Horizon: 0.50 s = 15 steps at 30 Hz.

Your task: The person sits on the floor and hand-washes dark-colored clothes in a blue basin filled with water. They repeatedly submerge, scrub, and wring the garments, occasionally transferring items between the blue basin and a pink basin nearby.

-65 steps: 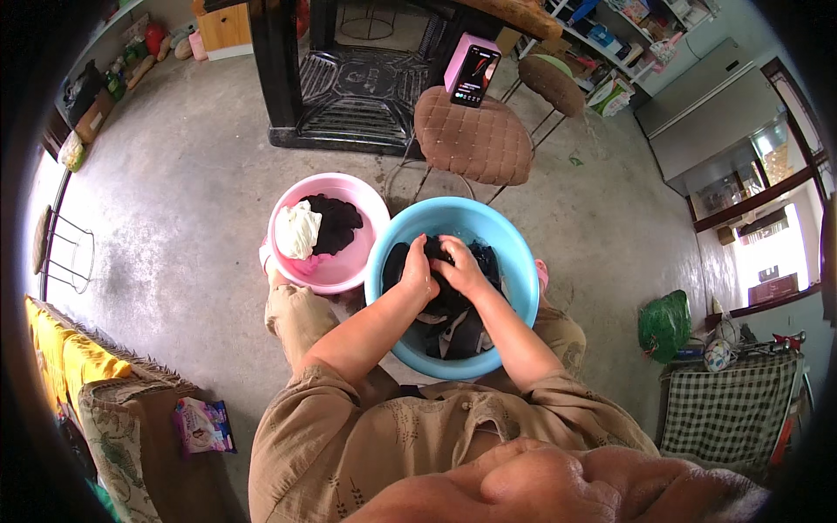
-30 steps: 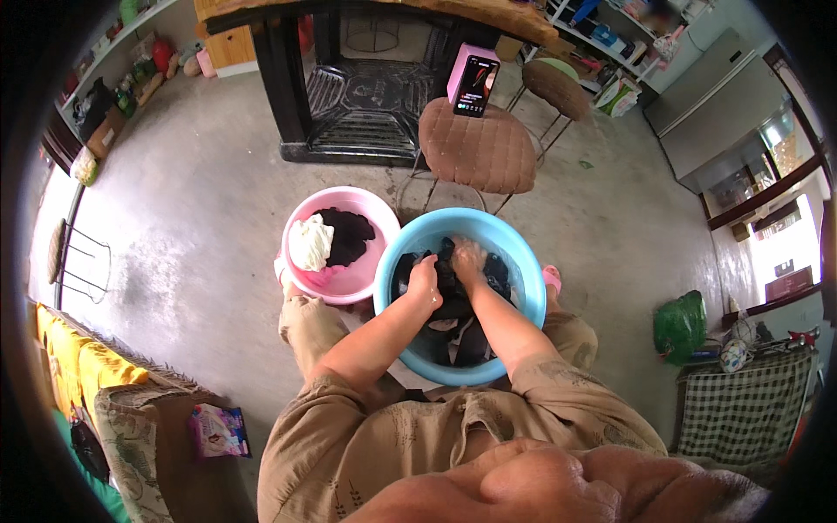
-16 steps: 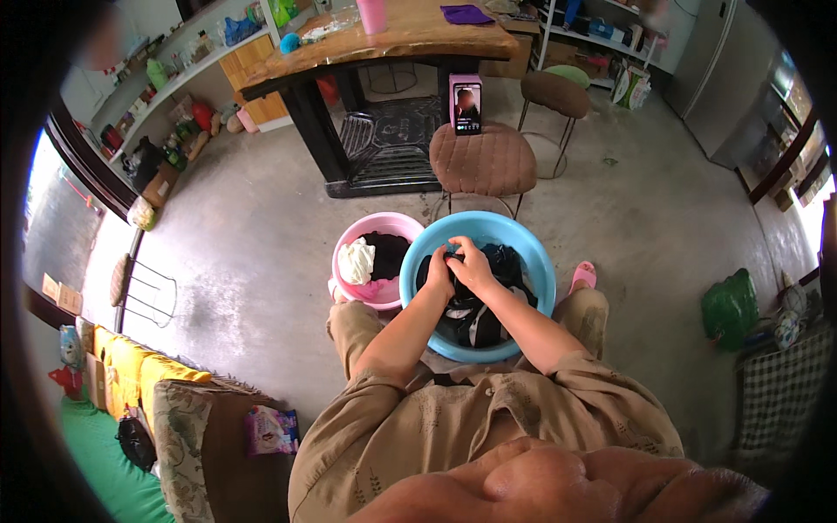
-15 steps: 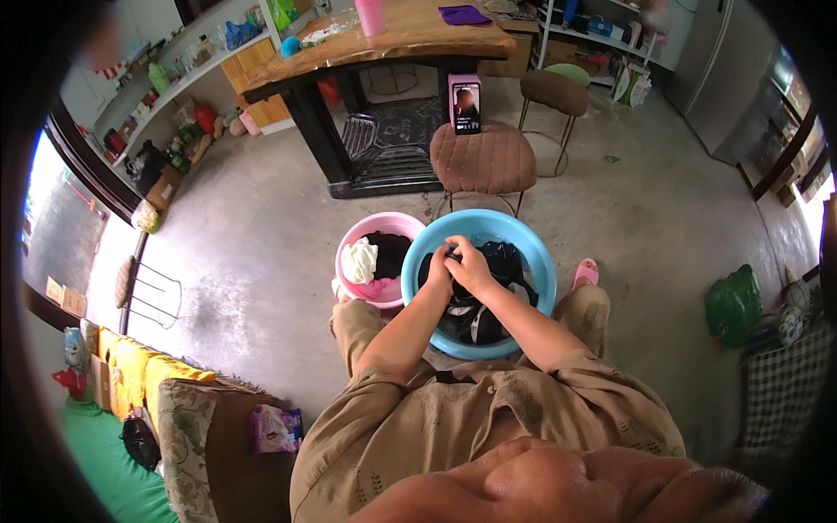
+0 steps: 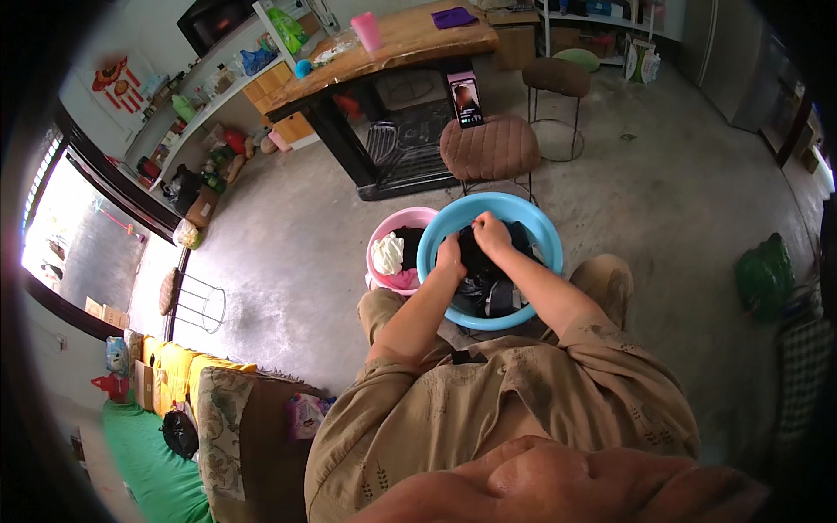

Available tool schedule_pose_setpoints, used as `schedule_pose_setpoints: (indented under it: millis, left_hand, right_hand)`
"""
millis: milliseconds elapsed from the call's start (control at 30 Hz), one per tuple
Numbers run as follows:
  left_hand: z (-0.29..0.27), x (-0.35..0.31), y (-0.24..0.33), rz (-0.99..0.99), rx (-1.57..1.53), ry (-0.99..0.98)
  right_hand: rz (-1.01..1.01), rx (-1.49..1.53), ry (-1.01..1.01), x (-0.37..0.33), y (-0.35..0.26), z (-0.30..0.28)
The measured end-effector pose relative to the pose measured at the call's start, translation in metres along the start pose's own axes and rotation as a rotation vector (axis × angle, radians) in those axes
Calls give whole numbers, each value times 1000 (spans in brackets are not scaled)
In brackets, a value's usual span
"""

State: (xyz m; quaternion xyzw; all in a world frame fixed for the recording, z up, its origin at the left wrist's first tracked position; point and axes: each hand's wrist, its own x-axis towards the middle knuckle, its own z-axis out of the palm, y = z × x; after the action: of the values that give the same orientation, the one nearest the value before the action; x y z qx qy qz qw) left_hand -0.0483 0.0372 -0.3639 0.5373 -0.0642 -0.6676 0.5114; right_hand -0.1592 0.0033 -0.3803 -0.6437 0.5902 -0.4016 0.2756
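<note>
A light blue basin [image 5: 490, 323] stands on the floor between my knees, full of dark wet-looking clothes [image 5: 504, 298]. Over it, my left hand [image 5: 448, 253] is closed at the left side of a black garment [image 5: 473, 253]. My right hand [image 5: 491, 234] is curled into a fist, gripping the same garment at its upper right. Black fabric spans the gap between both hands; its lower part merges with the heap. Touching the blue basin on its left is a pink basin [image 5: 403, 214] with a white cloth [image 5: 387, 254], a dark cloth [image 5: 410, 244] and a pink cloth [image 5: 401, 278].
Ahead, a brown padded stool [image 5: 490, 150] carries an upright phone [image 5: 466, 98]. Behind it stands a wooden-topped table [image 5: 401, 52] with a pink cup [image 5: 366, 31]. A green bag [image 5: 765, 275] lies far right; a sofa [image 5: 222, 427] is at lower left, a toppled stool [image 5: 196, 301] beyond it.
My hands were together and have moved apart, with black fabric now spread between them. The head view has shifted and tilted, so the room sits differently in it.
</note>
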Motion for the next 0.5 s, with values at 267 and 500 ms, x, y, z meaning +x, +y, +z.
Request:
schedule_pose_setpoints:
  millis: [267, 500]
  left_hand:
    - [29, -19, 0, 576, 1116, 407]
    - [64, -15, -27, 755, 1791, 188]
  right_hand:
    - [573, 848, -405, 33, 7, -33]
    - [352, 778, -565, 36, 27, -70]
